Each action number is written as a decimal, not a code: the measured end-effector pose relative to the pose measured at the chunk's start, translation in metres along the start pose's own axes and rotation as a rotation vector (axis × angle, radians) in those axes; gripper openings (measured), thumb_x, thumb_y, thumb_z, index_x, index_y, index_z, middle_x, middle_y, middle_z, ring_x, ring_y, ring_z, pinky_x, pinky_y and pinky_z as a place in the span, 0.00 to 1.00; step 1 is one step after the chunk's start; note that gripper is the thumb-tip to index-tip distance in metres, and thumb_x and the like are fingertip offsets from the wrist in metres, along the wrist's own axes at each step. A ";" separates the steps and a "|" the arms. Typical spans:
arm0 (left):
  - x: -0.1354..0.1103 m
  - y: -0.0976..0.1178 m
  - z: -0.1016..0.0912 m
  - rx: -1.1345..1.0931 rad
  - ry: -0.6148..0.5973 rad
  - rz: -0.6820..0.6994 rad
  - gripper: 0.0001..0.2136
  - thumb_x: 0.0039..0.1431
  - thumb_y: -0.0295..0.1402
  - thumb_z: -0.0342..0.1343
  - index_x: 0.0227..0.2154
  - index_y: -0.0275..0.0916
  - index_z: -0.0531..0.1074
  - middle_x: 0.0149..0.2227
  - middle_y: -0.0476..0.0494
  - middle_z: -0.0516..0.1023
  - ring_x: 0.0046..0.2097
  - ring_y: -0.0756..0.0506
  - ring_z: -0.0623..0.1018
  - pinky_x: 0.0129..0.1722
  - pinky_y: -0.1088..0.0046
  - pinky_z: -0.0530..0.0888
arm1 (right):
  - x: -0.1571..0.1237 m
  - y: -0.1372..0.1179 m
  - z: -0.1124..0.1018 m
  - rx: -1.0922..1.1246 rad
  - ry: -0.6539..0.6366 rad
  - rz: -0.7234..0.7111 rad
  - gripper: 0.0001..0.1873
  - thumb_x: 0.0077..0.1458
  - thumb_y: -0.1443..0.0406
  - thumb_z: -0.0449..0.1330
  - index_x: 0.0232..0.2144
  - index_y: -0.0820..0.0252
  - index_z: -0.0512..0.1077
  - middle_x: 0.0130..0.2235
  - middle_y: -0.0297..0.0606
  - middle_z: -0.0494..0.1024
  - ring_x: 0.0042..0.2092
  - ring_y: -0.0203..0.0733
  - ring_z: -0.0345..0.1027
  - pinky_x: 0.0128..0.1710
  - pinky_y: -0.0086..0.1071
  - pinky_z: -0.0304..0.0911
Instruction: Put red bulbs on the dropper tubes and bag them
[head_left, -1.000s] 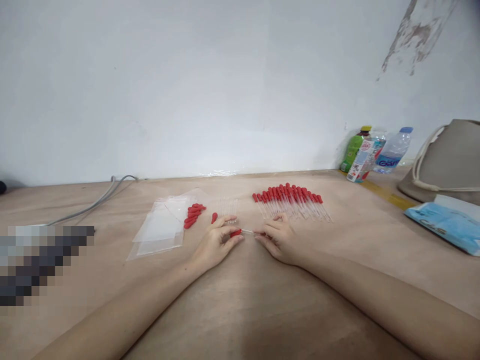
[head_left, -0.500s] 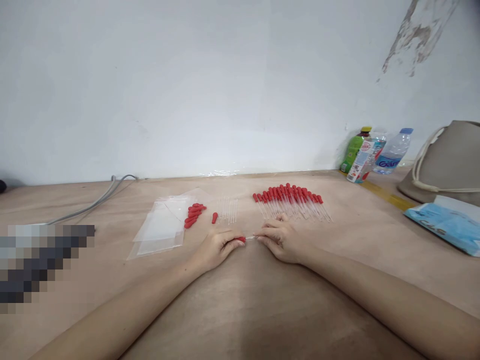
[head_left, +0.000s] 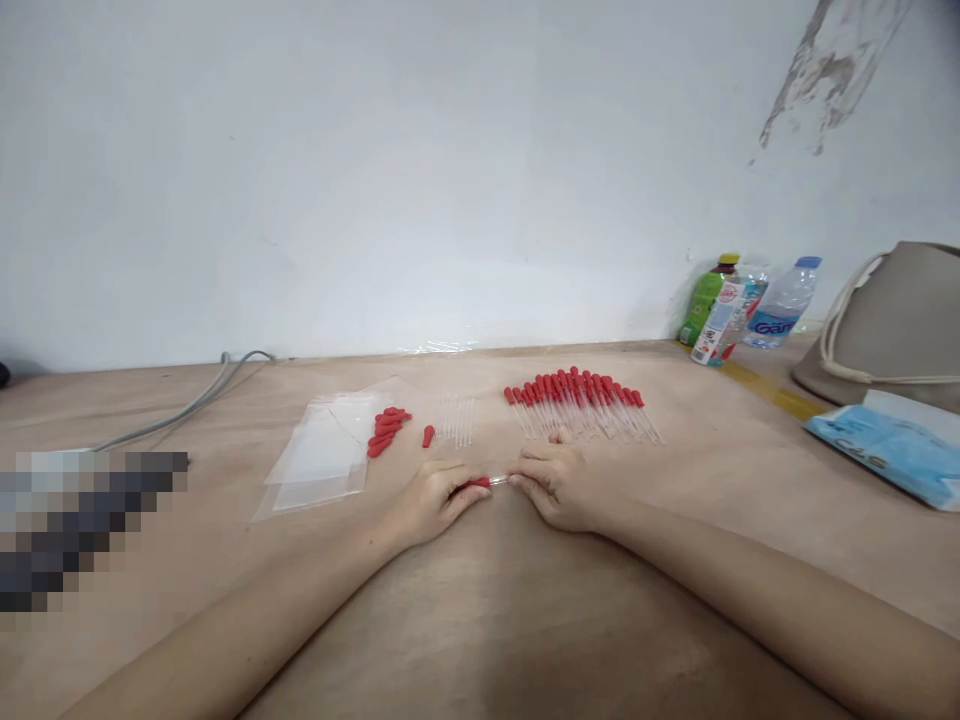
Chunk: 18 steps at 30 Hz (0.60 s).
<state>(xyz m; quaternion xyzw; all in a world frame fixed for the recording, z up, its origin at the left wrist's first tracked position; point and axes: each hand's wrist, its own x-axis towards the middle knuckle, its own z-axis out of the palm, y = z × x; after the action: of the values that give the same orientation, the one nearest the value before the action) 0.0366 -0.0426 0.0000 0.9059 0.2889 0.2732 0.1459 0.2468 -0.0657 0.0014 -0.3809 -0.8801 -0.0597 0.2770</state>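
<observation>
My left hand (head_left: 439,497) pinches a red rubber dropper bulb (head_left: 480,482) between thumb and fingers. Facing it, my right hand (head_left: 553,485) grips a clear glass dropper tube (head_left: 499,480); its near end meets the bulb's mouth, and its far part is hidden by my fingers. Just beyond my left hand lie a single loose red bulb (head_left: 428,436) and a row of bare glass tubes (head_left: 454,420). Several more red bulbs (head_left: 381,436) are heaped to the left. Past my right hand, many droppers with red bulbs fitted (head_left: 577,392) lie side by side.
Clear plastic bags (head_left: 319,460) lie flat at left, near a grey cable (head_left: 187,407). At the back right stand a green bottle (head_left: 705,300) and a water bottle (head_left: 784,310). A blue packet (head_left: 885,450) and a grey bag (head_left: 896,320) occupy the right side.
Both hands stay almost in place, still joined by the bulb and the tube. My right fingers have curled slightly tighter. The whole view has shifted a little.
</observation>
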 end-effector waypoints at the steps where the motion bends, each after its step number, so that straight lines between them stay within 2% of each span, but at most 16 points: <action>1: 0.000 0.000 0.000 -0.005 -0.010 -0.003 0.11 0.59 0.36 0.45 0.33 0.39 0.71 0.29 0.48 0.74 0.32 0.50 0.72 0.33 0.76 0.67 | 0.000 0.000 0.001 0.001 -0.001 0.002 0.13 0.56 0.66 0.46 0.28 0.60 0.70 0.25 0.34 0.70 0.28 0.33 0.59 0.35 0.33 0.42; 7: 0.002 0.003 -0.003 0.058 -0.057 0.022 0.10 0.58 0.34 0.45 0.30 0.38 0.70 0.25 0.49 0.71 0.28 0.51 0.69 0.29 0.76 0.65 | 0.001 -0.006 0.007 0.005 -0.047 0.019 0.13 0.56 0.67 0.45 0.26 0.61 0.68 0.25 0.34 0.72 0.26 0.32 0.58 0.34 0.32 0.41; 18: 0.004 0.004 -0.003 0.090 -0.076 0.034 0.09 0.58 0.32 0.45 0.31 0.37 0.69 0.27 0.47 0.71 0.30 0.50 0.70 0.31 0.75 0.65 | 0.007 -0.009 0.014 0.019 -0.109 0.028 0.15 0.57 0.67 0.43 0.25 0.61 0.66 0.25 0.33 0.72 0.25 0.32 0.59 0.34 0.32 0.43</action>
<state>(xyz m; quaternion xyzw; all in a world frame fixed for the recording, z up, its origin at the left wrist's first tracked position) 0.0394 -0.0427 0.0057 0.9260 0.2797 0.2280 0.1110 0.2305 -0.0628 -0.0054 -0.3931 -0.8891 -0.0268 0.2330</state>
